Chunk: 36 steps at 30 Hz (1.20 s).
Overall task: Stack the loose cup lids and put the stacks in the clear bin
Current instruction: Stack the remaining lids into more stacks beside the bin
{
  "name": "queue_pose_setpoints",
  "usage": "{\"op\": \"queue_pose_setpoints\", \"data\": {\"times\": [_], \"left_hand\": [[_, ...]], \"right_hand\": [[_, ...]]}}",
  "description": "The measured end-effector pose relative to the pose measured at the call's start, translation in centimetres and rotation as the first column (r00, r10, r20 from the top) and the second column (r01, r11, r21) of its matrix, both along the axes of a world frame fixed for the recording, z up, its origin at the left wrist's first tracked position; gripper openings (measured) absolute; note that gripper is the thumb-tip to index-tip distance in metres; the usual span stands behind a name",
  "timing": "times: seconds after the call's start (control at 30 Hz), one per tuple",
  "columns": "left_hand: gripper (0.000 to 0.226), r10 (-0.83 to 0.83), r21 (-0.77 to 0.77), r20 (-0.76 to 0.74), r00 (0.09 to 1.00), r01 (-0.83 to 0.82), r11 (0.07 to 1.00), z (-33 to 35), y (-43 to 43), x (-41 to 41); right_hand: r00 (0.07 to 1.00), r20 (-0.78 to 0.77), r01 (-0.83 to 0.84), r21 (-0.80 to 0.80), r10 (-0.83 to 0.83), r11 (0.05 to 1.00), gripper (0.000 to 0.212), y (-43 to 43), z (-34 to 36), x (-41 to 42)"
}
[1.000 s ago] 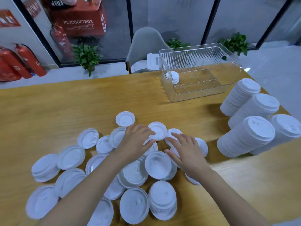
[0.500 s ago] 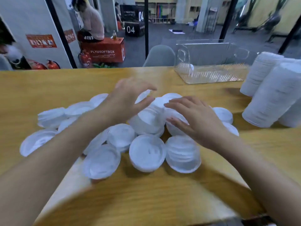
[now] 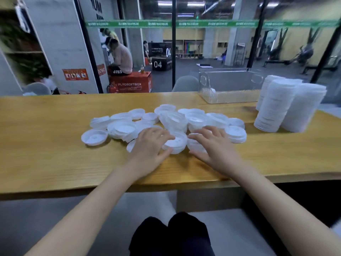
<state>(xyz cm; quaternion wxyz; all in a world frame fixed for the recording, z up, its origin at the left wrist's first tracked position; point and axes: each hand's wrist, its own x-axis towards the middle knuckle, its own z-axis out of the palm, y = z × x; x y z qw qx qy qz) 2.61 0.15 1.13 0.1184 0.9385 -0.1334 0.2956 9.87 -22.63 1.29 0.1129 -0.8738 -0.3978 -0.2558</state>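
Note:
Several loose white cup lids [image 3: 127, 129] lie in a heap on the wooden table [image 3: 46, 154]. My left hand [image 3: 150, 147] rests on a short lid stack [image 3: 176, 144] at the heap's near edge, fingers on top and thumb at its side. My right hand [image 3: 215, 145] lies flat with spread fingers on lids [image 3: 195, 145] just right of it. The clear bin [image 3: 230, 87] stands at the table's far right with one lid inside near its left wall.
Tall stacks of white lids [image 3: 280, 106] stand at the right of the table beside the bin. A grey chair [image 3: 185, 84] is behind the far edge. The table's near edge runs under my forearms. A person sits on a red box beyond the glass.
The camera has tilted up and pulled back, so the table looks flatter and farther. Both hands have come toward the near edge of the heap and lowered onto the lids.

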Motion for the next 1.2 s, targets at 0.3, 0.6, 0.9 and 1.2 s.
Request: {"op": "queue_pose_setpoints", "data": {"times": [0.3, 0.6, 0.9, 1.2], "left_hand": [[0.029, 0.033, 0.057, -0.024, 0.999, -0.032, 0.998, -1.3, -0.6, 1.6], [0.036, -0.06, -0.196, 0.086, 0.995, 0.076, 0.978, -0.6, -2.0, 1.1], [0.018, 0.077, -0.57, -0.048, 0.996, -0.091, 0.816, 0.2, -3.3, 1.8], [0.028, 0.003, -0.395, -0.201, 0.98, -0.083, 0.915, -1.1, -1.3, 1.4]], "right_hand": [[0.996, -0.023, 0.084, 0.081, -0.083, 0.993, 0.039, -0.8, -1.8, 2.7], [0.991, 0.007, 0.132, 0.204, -0.137, 0.97, 0.038, -1.6, -2.1, 3.2], [0.995, -0.019, 0.096, 0.214, -0.094, 0.972, 0.035, -1.7, -2.2, 3.1], [0.998, 0.024, -0.054, 0.214, 0.051, 0.975, 0.043, 0.0, -2.0, 2.8]]}}
